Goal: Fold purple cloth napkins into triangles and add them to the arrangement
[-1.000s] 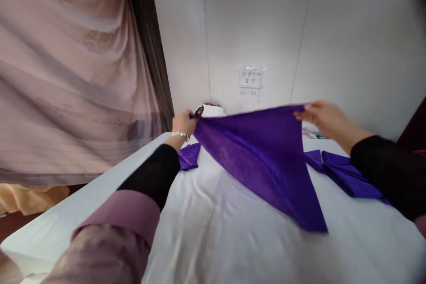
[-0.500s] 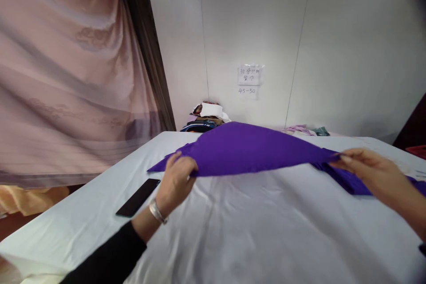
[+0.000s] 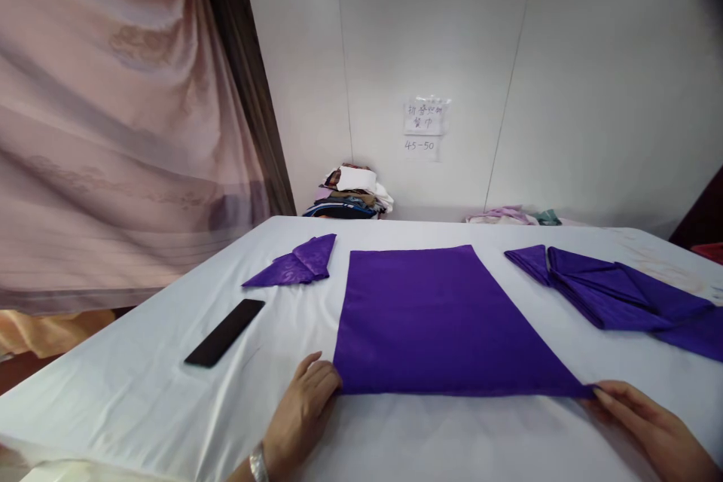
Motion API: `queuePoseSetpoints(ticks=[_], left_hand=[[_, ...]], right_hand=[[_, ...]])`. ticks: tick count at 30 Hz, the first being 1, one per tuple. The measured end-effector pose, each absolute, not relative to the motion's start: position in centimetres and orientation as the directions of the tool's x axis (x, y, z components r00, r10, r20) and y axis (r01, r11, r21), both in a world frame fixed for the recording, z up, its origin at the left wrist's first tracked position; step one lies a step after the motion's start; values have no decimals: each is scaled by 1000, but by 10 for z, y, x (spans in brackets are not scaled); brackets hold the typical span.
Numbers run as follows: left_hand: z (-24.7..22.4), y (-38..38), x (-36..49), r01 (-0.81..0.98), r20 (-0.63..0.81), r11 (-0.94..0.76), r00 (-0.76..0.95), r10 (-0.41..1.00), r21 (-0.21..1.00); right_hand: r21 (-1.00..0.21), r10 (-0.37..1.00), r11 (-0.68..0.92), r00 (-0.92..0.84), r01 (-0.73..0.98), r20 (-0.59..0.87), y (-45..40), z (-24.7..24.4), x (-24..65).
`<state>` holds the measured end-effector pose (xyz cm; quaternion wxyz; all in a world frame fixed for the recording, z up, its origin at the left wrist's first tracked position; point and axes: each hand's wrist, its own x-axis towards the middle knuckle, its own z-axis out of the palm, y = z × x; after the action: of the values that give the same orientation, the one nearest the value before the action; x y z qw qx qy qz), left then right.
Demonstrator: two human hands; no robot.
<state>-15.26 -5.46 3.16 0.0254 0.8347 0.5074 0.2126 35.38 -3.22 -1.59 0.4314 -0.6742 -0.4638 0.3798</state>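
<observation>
A purple cloth [image 3: 423,316] lies spread flat on the white-covered table [image 3: 407,440], its near edge facing me. My left hand [image 3: 308,407], with a silver bracelet at the wrist, is closed on the cloth's near left corner. The near right corner is pinched between the thumb and fingers of my right hand [image 3: 644,422]. To the left of the cloth sits a small folded purple cloth [image 3: 297,263]. More folded purple cloths [image 3: 615,290] overlap along the right side of the table.
A black phone-like slab [image 3: 224,333] lies on the left of the table. Piled fabrics [image 3: 350,196] and pink and green cloths [image 3: 508,217] are beyond the far edge. A pink curtain [image 3: 124,120] hangs at the left; a paper sign [image 3: 423,120] is on the wall.
The purple cloth has come down from being held up and now lies flat. Both hands have moved lower and nearer, still on its corners. The folded cloths behind it now show more fully.
</observation>
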Motion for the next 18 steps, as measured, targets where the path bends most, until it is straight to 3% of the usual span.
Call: queuePoseSetpoints(ticks=[11, 18], left_hand=[[40, -63, -171, 633, 344, -388, 197, 918, 670], [42, -68, -164, 607, 255, -341, 227, 940, 718]], right_hand=[[-951, 949, -190, 292, 242, -115, -39, 4, 339], [-925, 956, -134, 294, 356, -26, -46, 1, 351]])
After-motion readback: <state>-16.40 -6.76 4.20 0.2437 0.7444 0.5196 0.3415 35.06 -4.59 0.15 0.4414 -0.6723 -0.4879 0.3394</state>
